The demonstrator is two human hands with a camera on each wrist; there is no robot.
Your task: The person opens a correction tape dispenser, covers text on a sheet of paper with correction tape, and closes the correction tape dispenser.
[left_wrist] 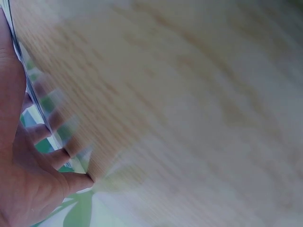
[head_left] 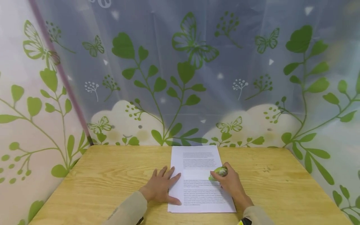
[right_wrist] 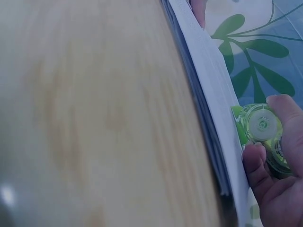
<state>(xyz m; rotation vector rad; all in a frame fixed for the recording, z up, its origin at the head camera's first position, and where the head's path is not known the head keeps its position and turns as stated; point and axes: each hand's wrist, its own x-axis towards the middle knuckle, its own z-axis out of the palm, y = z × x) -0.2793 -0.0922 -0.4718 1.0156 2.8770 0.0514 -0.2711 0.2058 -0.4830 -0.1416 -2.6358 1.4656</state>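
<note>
A stack of printed paper (head_left: 202,197) lies on the wooden table in front of me, its edge (right_wrist: 203,80) several sheets thick in the right wrist view. Between two blocks of its text runs a white band. My left hand (head_left: 161,188) rests with spread fingers across the stack's left edge, thumb and fingertips on the top sheet. With thumb and fingers, my right hand (head_left: 232,184) grips a clear green correction tape (head_left: 221,171) over the right side of the page. In the right wrist view, the correction tape's green tip (right_wrist: 239,125) is right at the paper surface.
The wooden table (head_left: 121,168) extends to both sides of the stack. Behind it hangs a curtain (head_left: 157,68) printed with green leaves and butterflies, meeting the table's far edge. A dark pole (head_left: 64,81) slants down to the back left corner.
</note>
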